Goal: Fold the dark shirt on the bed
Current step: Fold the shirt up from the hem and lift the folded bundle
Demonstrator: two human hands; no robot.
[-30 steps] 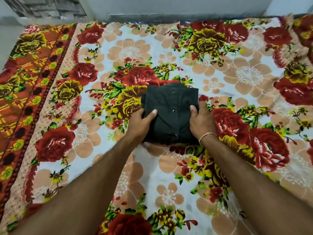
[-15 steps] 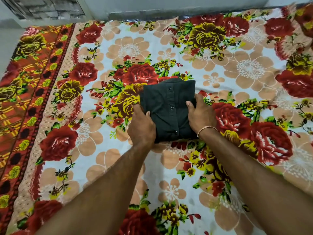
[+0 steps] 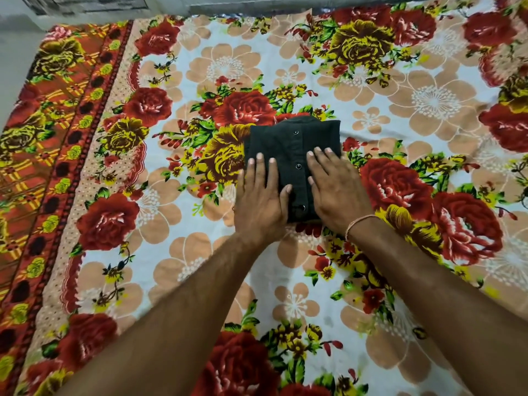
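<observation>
We see a flowered bedsheet (image 3: 177,252) spread flat, printed with red roses, yellow roses and pale peach blossoms on a white ground. Along its left side runs an orange-red patterned border (image 3: 51,155). Beyond the far edge we make out a pale wall (image 3: 228,2) and grey floor (image 3: 17,27).

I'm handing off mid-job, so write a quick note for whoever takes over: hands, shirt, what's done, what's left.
Left hand: open, fingers flat on the left side of the dark button-front cotton shirt.
Right hand: open, flat on its right side; nothing in either grip.
Shirt: a compact folded rectangle, button placket up, lying mid-bed on the red and yellow floral bedsheet.
Done: the folds look complete.
Left: probably just press it smooth and lift both hands away.
</observation>
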